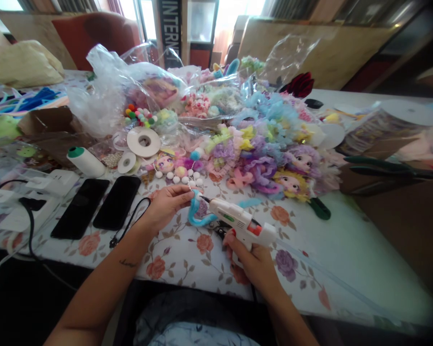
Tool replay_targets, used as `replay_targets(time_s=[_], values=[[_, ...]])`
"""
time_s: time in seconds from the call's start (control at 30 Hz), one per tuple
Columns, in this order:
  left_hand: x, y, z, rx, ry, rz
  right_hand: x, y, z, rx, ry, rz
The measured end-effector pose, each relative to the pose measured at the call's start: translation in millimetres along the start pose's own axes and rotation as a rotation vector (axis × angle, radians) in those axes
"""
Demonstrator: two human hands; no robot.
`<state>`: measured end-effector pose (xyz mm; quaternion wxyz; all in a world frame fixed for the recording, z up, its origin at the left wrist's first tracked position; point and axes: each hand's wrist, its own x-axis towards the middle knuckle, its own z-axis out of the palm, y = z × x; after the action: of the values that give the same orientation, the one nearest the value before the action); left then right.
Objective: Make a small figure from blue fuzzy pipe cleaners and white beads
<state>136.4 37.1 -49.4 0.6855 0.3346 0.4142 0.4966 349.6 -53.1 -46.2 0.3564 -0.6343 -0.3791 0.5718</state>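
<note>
Here we list: left hand (164,206), thumb and fingertips pinching the end of the blue stem (197,221); right hand (254,266), fingers curled around the handle of the glue gun (231,216). Stem: over the tablecloth (189,269), bent between the hands, held end just beside the nozzle (205,198).

For good work, we would advise: pinch steady; fingertips well back from the nozzle, which we judge hot; a small, even squeeze; the bend kept off the gun; the white balls (170,176) just beyond kept free of glue.

Hard to make out: whether nozzle meets stem; a pale patch at the held end, glue or bead; how firmly the trigger is pressed. Hidden: the stem's run behind the gun, so we cannot tell whether the blue length (250,203) beyond belongs to it; most of a dark tool (221,230) beneath.
</note>
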Motion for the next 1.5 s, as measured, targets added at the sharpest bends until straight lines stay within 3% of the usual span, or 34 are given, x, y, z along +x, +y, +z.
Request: replay_targets(time_s=[1.5], values=[[0.7,0.2,0.0,-0.061,0.02,-0.042,-0.2,1.1,-0.4,-0.018,-0.016,0.004]])
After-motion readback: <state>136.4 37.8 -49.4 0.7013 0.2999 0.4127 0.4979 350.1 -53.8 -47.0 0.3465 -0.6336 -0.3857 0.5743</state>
